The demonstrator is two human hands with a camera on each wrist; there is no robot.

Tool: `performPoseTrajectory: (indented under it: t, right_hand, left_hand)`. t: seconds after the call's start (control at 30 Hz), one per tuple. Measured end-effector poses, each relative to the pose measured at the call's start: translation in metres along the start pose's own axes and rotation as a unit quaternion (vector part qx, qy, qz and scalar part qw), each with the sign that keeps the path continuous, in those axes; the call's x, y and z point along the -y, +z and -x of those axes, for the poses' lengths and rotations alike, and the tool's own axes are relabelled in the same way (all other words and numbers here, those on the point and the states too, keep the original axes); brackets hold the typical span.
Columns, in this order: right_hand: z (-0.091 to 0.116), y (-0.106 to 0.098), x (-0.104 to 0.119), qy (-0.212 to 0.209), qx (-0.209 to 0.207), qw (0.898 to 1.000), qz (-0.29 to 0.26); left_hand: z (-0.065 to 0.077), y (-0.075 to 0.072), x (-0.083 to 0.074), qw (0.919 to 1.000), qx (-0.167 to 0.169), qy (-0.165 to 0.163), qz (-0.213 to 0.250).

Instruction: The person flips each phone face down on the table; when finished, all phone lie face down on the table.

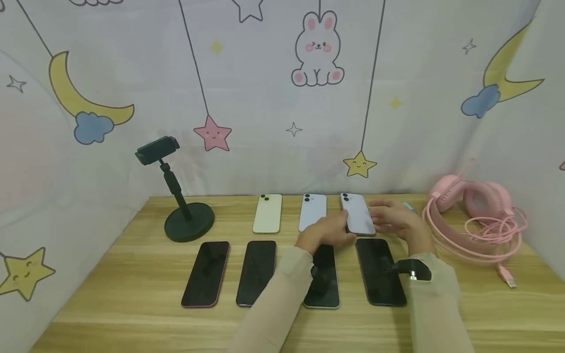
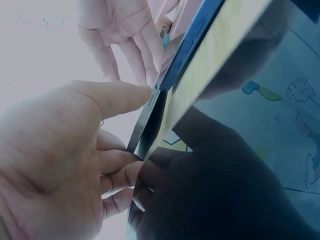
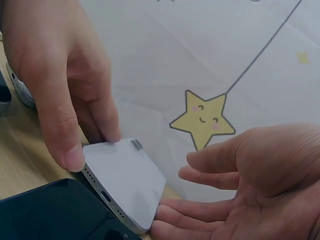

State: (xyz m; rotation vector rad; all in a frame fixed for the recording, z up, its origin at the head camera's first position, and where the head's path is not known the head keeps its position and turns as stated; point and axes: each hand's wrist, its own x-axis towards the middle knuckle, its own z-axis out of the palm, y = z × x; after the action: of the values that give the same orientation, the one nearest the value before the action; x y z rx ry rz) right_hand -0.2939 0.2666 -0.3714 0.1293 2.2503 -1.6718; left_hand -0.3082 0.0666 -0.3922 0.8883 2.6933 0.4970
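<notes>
A pale lavender phone (image 1: 361, 218) lies back side up at the right end of the rear row. My left hand (image 1: 328, 230) pinches its near left corner, the thumb on the bottom edge and the fingers along the left side; the right wrist view shows this grip on the phone (image 3: 127, 182). Beside its right edge is my right hand (image 1: 397, 219), palm turned inward, fingers loosely extended, fingertips right at the edge (image 3: 155, 220). In the left wrist view a glossy dark screen (image 2: 215, 185) mirrors the left hand (image 2: 55, 160).
A pale blue phone (image 1: 312, 208) and a cream phone (image 1: 267, 214) lie further left. Several dark-screened phones (image 1: 382, 269) form the front row, partly beneath my forearms. Pink headphones (image 1: 487, 201) with a coiled cable stand right; a black stand (image 1: 190, 221) stands left. A patterned curtain (image 1: 265, 98) hangs behind.
</notes>
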Motion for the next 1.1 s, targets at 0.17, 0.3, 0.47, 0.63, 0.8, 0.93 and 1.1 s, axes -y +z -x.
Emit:
performPoseTrajectory:
  t: [0.17, 0.3, 0.47, 0.63, 0.8, 0.93, 1.1]
  right_hand:
    - [0.000, -0.003, -0.005, -0.012, 0.009, 1.000, -0.012]
    - [-0.002, -0.003, -0.008, -0.019, 0.017, 1.000, -0.017]
    - [-0.003, -0.002, -0.009, -0.016, 0.014, 1.000, 0.002]
    - [-0.004, -0.001, -0.009, -0.014, 0.006, 1.000, 0.019]
    - [-0.004, 0.001, -0.005, -0.017, -0.009, 0.999, 0.044]
    - [-0.001, 0.004, 0.000, -0.024, -0.011, 0.998, 0.059]
    - [0.002, 0.008, 0.004, -0.029, -0.013, 0.997, 0.068]
  left_hand:
    - [0.000, 0.002, 0.000, 0.9999, -0.001, -0.011, -0.003]
    - [0.000, 0.002, 0.000, 1.0000, 0.003, -0.007, 0.005]
    - [0.000, 0.000, 0.003, 0.9998, 0.012, 0.003, 0.017]
    - [0.001, -0.002, 0.006, 0.9984, 0.014, 0.015, 0.052]
    - [0.004, -0.007, 0.008, 0.9957, 0.005, 0.035, 0.086]
    - [0.006, -0.010, 0.008, 0.9948, -0.001, 0.039, 0.094]
    - [0.008, -0.013, 0.009, 0.9945, -0.006, 0.046, 0.094]
